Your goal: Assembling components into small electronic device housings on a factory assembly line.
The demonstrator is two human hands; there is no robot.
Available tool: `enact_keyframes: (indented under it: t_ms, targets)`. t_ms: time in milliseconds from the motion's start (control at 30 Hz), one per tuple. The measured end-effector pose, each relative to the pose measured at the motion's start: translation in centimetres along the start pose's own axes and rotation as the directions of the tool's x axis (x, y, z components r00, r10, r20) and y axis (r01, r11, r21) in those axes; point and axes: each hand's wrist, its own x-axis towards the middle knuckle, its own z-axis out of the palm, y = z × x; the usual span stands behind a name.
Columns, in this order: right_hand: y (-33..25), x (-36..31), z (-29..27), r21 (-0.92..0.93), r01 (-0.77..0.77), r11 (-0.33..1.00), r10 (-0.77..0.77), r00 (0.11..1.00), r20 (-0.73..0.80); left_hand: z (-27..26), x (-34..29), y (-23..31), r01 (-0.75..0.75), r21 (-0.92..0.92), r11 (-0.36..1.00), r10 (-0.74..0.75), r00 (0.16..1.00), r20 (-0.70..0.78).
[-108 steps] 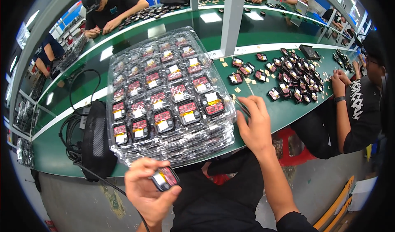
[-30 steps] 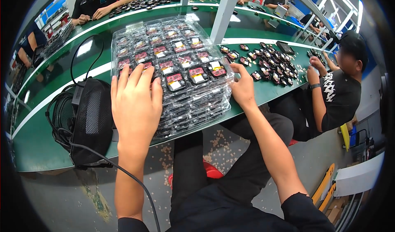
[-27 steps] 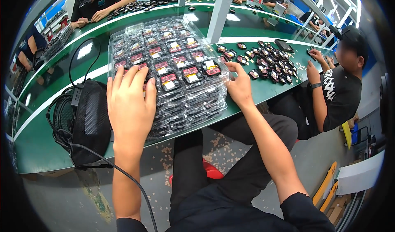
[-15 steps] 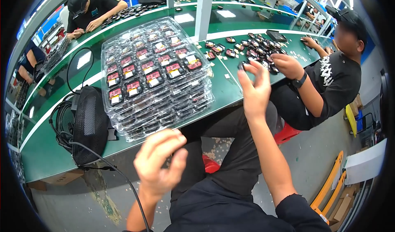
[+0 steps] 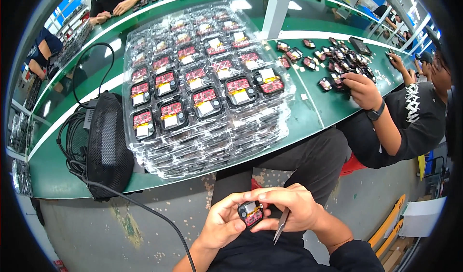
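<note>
Above my lap, a small black electronic housing (image 5: 253,218) with a red circuit board and a silvery-white block inside is held between my two hands. My left hand (image 5: 221,224) grips its left side, thumb at the near edge. My right hand (image 5: 299,209) curls around the right side, its fingertips at the housing, and a pair of metal tweezers (image 5: 281,226) is tucked in that hand with the tip pointing down toward me. Beyond my hands, a tall stack of clear plastic trays (image 5: 207,158) stands on the green table, the top one filled with similar housings.
Left of the trays lie a black mesh bag (image 5: 110,146) and coiled cables; one cable (image 5: 159,214) runs down past my left arm. A co-worker (image 5: 410,117) sits at right beside a pile of loose housings (image 5: 347,62). A metal post (image 5: 277,11) rises behind the trays.
My right hand has come down from near the pile at right, bringing a housing to my lap. My left hand has moved right and closed on it. The view has shifted closer to the trays.
</note>
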Motion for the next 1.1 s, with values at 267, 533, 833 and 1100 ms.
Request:
enact_keyframes:
  t_ms: [267,533,833,1100]
  targets:
    - [0.8,1.1,-0.5,-0.207,-0.208,0.956,0.222,0.974,0.047,0.1,1.0,0.2,-0.221,0.177,0.959,0.261,0.933,-0.247]
    - [1.6,0.6,0.4,-0.607,0.009,0.794,-0.041,0.998,-0.038,-0.3,1.4,-0.1,-0.249,0.196,0.948,0.304,0.889,-0.343]
    - [2.3,0.2,0.3,-0.628,0.101,0.772,-0.124,0.992,0.007,-0.7,1.5,-0.2,-0.241,0.214,0.946,0.292,0.924,-0.249]
    - [2.3,0.6,0.0,-0.403,-0.062,0.913,0.046,0.998,-0.051,-1.1,1.3,-0.3,-0.255,0.198,0.946,0.293,0.937,-0.192]
